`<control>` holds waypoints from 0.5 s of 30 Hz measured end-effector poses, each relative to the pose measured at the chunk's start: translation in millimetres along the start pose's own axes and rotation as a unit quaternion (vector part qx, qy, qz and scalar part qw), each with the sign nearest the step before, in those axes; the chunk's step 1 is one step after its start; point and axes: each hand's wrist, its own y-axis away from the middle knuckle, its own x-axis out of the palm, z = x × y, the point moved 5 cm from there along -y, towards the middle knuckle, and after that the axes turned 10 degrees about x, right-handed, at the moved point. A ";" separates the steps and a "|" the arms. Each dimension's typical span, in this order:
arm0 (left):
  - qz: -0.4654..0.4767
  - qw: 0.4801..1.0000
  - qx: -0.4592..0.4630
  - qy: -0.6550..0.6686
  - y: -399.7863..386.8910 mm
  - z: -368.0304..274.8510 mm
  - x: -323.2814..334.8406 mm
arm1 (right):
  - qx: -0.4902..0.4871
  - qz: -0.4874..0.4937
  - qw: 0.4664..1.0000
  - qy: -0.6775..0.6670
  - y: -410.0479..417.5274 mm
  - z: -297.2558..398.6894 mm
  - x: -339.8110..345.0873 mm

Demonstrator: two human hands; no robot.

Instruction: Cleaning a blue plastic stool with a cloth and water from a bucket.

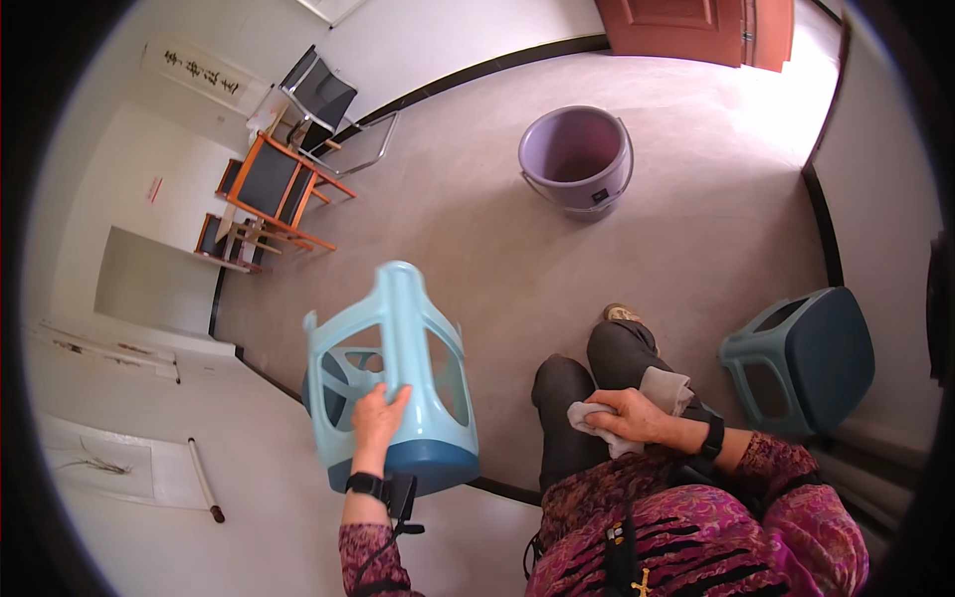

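My left hand [379,422] grips a leg of a light-blue plastic stool [406,351] and holds it up at the left, tipped over so that its dark-blue seat faces down towards me. A folded pale cloth [608,429] is bunched in my right hand [630,418], above my thighs. Another part of pale cloth [666,388] lies over my leg just beyond that hand; whether both are one piece I cannot tell. Further off on the floor stands a purple plastic bucket [578,160] with its handle down; its bottom inside is dark.
At the right, near the wall, is a second blue stool [832,358] with a dark seat. Wooden chairs [268,179] with dark padding and a black metal-framed chair [321,93] are at the far left. A reddish door [671,26] stands beside a bright doorway. Scrolls [205,71] hang on the walls.
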 end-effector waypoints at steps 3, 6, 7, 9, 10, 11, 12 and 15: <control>0.134 0.990 0.036 -0.025 2.5 10.3 64.7 | 0.001 0.000 1.000 0.001 -2.9 -4.7 2.7; 0.206 0.974 0.089 -0.033 16.6 19.9 134.0 | 0.038 -0.012 0.999 -0.006 -5.8 -7.0 1.7; 0.224 0.970 0.089 -0.032 20.9 20.9 152.8 | 0.049 -0.018 0.999 -0.006 -7.5 -8.0 0.1; 0.262 0.960 0.092 -0.027 28.2 23.1 190.4 | 0.095 -0.006 0.995 -0.043 -11.9 -12.8 -0.3; 0.280 0.955 0.098 -0.022 30.8 23.1 206.0 | 0.113 0.000 0.992 -0.058 -13.3 -15.1 0.1; 0.287 0.952 0.107 -0.024 32.8 23.0 220.6 | 0.132 0.007 0.989 -0.072 -15.2 -17.9 0.7; 0.292 0.949 0.116 -0.025 32.5 20.7 232.1 | 0.148 0.023 0.986 -0.071 -16.6 -20.5 2.4; 0.310 0.942 0.122 -0.027 27.2 15.7 254.8 | 0.153 0.020 0.987 -0.054 -26.2 -20.7 5.8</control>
